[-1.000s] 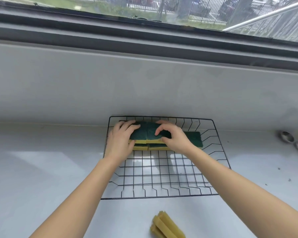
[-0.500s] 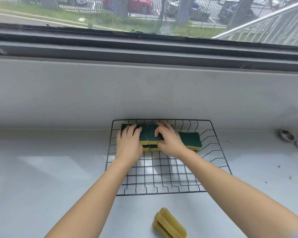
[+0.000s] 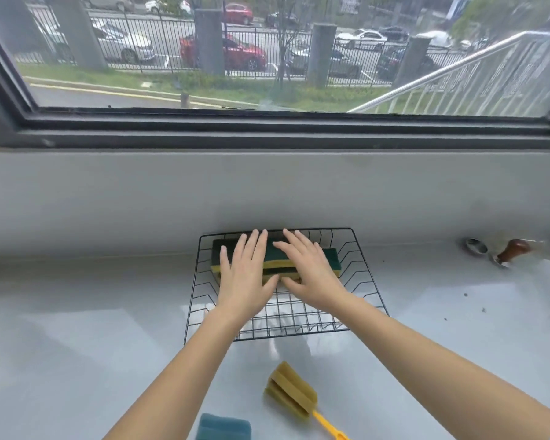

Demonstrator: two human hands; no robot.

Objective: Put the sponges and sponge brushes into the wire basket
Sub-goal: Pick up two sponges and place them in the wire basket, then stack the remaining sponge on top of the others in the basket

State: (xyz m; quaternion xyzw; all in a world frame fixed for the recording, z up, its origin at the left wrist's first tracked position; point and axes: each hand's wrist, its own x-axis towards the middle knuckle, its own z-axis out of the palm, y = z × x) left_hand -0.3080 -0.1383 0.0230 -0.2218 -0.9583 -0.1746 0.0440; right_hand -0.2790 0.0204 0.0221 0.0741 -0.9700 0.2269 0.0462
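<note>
Nearest me, at the bottom edge of the white counter (image 3: 77, 360), a teal sponge (image 3: 223, 427) lies partly cut off by the frame. Just right of it, a sponge brush (image 3: 291, 390) with a ribbed yellow-olive head and a yellow handle, lying flat, handle pointing toward the lower right. Both sit outside the wire basket (image 3: 193, 290), apart from it. My two forearms reach forward over them. Left hand (image 3: 246, 277) is flat, fingers spread, palm down, grasping nothing; its fingertips rest over the stacked green-and-yellow sponges (image 3: 275, 260) at the far end of the basket. Right hand (image 3: 310, 277) likewise spread and slack, fingers across the same stack, nothing gripped. Thumbs nearly meet between the hands. Another green-topped sponge (image 3: 332, 260) shows at the right of the stack, inside the basket against the back wire. Basket backs onto the grey wall. Far right on the counter, a round metal fitting (image 3: 475, 246) and a brown-handled item (image 3: 513, 252), blurred. Beyond, a window (image 3: 267, 128) on parked cars and a fence.
</note>
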